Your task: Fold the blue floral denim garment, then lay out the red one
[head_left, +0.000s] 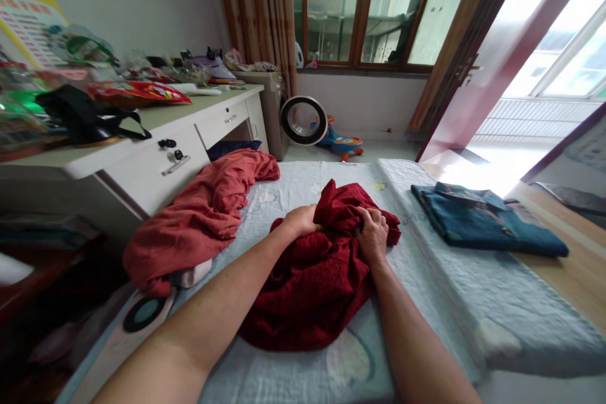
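Note:
A crumpled dark red garment lies on the pale blue bed cover in front of me. My left hand is closed on a bunched fold at the garment's upper left. My right hand grips the cloth at its upper right, fingers curled into the fabric. Both forearms stretch forward over the bed.
A lighter red cloth is heaped at the bed's left edge, against a white desk cluttered with bags and packets. A folded blue denim garment lies to the right. A round fan and a toy stand on the floor beyond.

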A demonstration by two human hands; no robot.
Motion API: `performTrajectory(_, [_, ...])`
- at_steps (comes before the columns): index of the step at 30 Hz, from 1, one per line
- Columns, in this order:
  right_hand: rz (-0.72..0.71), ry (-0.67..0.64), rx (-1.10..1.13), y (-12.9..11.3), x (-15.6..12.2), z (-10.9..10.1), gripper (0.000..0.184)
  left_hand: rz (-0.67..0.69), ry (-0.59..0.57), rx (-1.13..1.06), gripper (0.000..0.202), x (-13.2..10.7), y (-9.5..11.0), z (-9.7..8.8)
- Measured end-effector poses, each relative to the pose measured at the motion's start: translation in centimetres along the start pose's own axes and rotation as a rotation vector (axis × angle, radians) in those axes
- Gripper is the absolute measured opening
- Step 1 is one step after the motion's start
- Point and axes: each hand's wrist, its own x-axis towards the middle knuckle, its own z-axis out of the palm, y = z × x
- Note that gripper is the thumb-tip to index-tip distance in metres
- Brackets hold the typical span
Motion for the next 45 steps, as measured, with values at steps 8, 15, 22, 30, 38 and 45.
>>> performTrajectory(8, [-0.093,0.12,0.346,-0.1,0.6,-0.3,0.037,-0.112,0.343,-0.096,0.036,-4.1,-1.2,-1.5])
performTrajectory(15, [0.016,0.123,0.153,-0.6,0.9,-0.5,0.055,-0.299,0.676,0.055,0.048,-6.7,-5.3,-0.8])
performTrajectory(22, [0.313,-0.183,-0.013,0.0,1.2,-2.4,0.05,-0.208,0.662,0.062,0.056,-6.6,-8.1,1.0])
performTrajectory(30, [0.088,-0.502,0.107,-2.5,0.2,-2.1,0.074,-0.215,0.442,0.213,0.084,-7.0,-7.0,0.3])
performTrajectory(38, [-0.068,-0.505,0.148,-2.0,0.1,-1.3,0.057,-0.259,0.245,0.309,0.054,-7.1,-6.1,-0.7])
performTrajectory(45, [0.004,-0.195,0.125,-1.3,0.5,-1.9,0.046,-0.199,0.449,0.302,0.037,-8.0,-6.6,-0.9])
